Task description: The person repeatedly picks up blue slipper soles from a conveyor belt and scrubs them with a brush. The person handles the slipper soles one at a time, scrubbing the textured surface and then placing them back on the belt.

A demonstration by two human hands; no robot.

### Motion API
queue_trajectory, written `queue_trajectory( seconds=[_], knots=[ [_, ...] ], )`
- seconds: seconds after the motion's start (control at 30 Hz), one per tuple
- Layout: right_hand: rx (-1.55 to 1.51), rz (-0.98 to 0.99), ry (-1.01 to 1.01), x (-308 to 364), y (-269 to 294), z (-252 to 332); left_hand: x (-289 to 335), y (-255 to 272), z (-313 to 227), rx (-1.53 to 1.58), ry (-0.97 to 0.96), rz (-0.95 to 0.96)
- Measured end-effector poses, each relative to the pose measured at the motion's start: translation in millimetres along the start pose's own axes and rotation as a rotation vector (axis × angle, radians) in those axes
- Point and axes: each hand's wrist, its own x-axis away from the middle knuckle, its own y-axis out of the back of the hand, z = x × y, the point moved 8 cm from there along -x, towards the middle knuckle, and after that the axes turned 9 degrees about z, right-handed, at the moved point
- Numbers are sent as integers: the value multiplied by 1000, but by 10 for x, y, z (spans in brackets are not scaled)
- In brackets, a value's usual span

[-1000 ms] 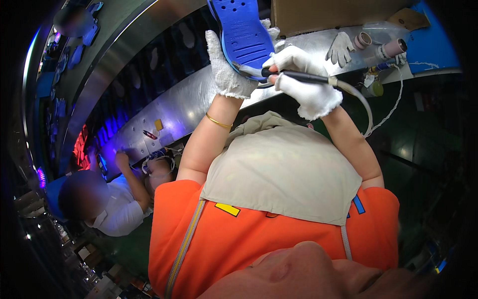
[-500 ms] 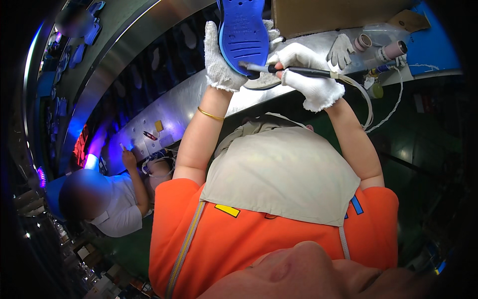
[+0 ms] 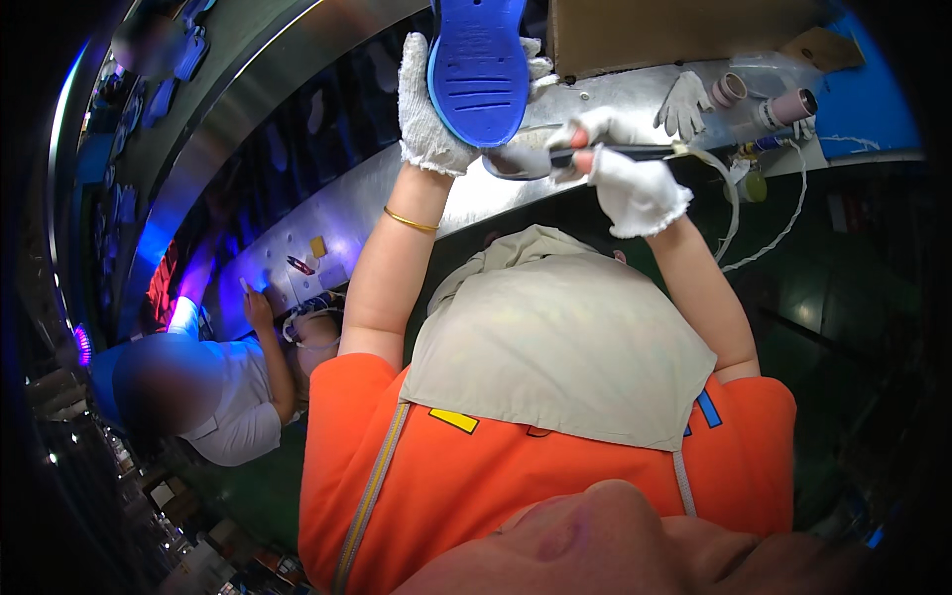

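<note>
Up at the top of the view, my left hand [image 3: 428, 124], in a white knit glove, grips a blue shoe sole [image 3: 481, 74] with its grooved underside showing. The glove wraps one edge, and fingertips show past the other. My right hand [image 3: 637, 188], gloved with bare fingertips, is closed around a dark-handled brush [image 3: 650, 153] with a pale hose [image 3: 729, 178] running from its rear. The brush tip is blurred just below the sole's heel; whether it touches cannot be told. Behind it, a greyish sole-like piece [image 3: 504, 169] lies partly hidden on the metal bench [image 3: 476, 203].
A cardboard box [image 3: 674, 35] stands behind the hands. Loose gloves [image 3: 682, 104], pinkish cylinders [image 3: 790, 106] and a blue surface [image 3: 873, 99] are at the right. On the left a person [image 3: 233, 397] works at the bench, beside a rack or conveyor carrying soles [image 3: 159, 99].
The brush has come off the heel's underside and dropped slightly below its edge, blurring. My left hand has shifted the sole slightly up and left.
</note>
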Motion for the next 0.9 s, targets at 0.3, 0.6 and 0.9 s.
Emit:
queue_trajectory(
  seconds=[0.3, 0.6, 0.9],
  knots=[
    [326, -43, 15, -162, 9, 23, -61, -98, 73, 119, 102, 127],
    [434, 44, 131, -169, -31, 328, -65, -143, 69, -39, 147, 68],
    [907, 246, 8, -301, -171, 249, -99, 112, 5, -430, 234, -195]
  ],
)
